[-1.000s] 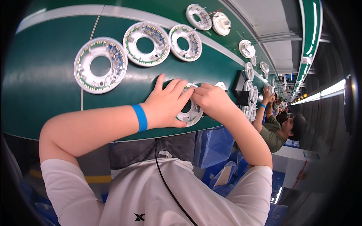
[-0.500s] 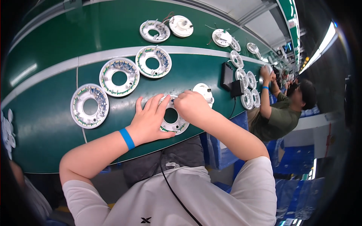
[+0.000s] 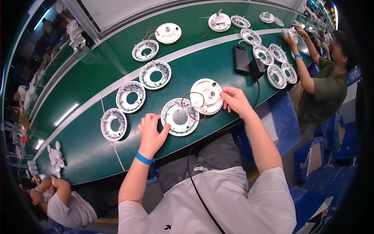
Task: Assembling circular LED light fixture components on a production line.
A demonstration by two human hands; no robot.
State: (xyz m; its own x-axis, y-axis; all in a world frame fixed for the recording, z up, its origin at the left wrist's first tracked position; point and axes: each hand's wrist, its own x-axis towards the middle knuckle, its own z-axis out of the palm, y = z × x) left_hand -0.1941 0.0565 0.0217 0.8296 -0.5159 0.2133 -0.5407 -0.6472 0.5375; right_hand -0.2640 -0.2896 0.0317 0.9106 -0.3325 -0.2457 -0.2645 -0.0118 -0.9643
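- Left of and beyond left hand (image 3: pixel 151 133): 3 white rings (image 3: pixel 121 100), rowed on bench (image 3: pixel 83 156).
- Left hand: thumb and finger parted, at left rim of 1 circuit ring (image 3: pixel 167 117).
- Between hands: thin wires (image 3: pixel 204 115) join circuit ring to 1 white disc (image 3: pixel 204 90). Risk, judged: hands drawing apart could strain wires.
- Right hand (image 3: pixel 236 102): fingertips at disc's right rim; cannot tell if gripping.
- Beyond right hand: 1 black block (image 3: pixel 241 59), 1 black adapter (image 3: pixel 257 69), cluster of 5 far rings (image 3: pixel 257 50).

I see a long green workbench (image 3: pixel 80 158) with a pale strip (image 3: pixel 198 46) along it. Nearest me, a white ring with circuitry (image 3: pixel 167 117) lies just beside a white disc (image 3: pixel 203 93); three similar rings (image 3: pixel 122 98) lie leftward; a black box (image 3: pixel 241 59) sits near a black adapter (image 3: pixel 256 69).
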